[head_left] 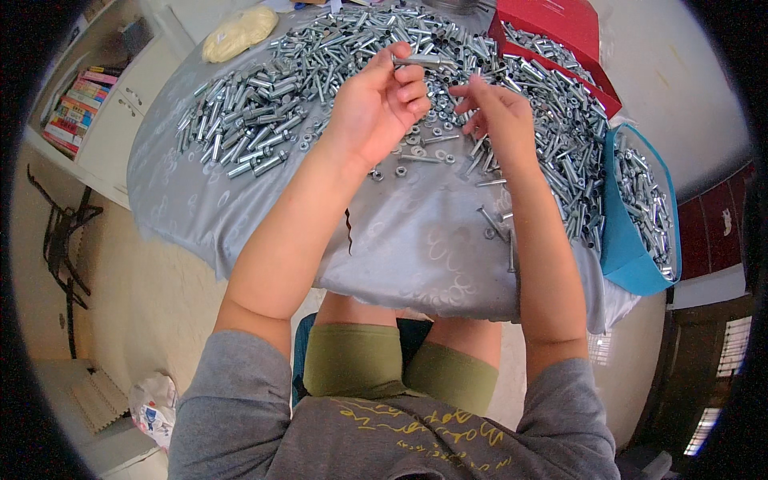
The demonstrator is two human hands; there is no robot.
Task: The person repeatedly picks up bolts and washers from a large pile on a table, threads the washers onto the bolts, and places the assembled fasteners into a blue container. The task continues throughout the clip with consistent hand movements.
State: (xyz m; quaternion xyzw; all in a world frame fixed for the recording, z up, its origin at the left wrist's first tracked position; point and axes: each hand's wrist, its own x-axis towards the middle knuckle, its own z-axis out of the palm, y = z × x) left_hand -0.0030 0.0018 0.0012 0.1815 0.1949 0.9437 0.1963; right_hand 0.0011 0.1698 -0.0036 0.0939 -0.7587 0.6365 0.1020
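My left hand (374, 108) is raised over the table and pinches a silver sleeve anchor bolt (426, 61) between thumb and forefinger; the bolt points to the right. Just right of it hovers my right hand (504, 120), its fingers loosely bent and apart, with nothing visible in them. Loose nuts and washers (414, 150) lie on the cloth below and between both hands. To the left is a pile of sleeved anchor bolts (248, 112). A large heap of bolts and sleeves (564, 152) spreads behind and to the right of my right hand.
A grey patterned cloth (264, 210) covers the round table. A red box (552, 20) of metal parts stands at the back right, and a blue fabric bin (628, 248) of bolts at the right edge. A pale yellow bag (240, 34) lies at the back left.
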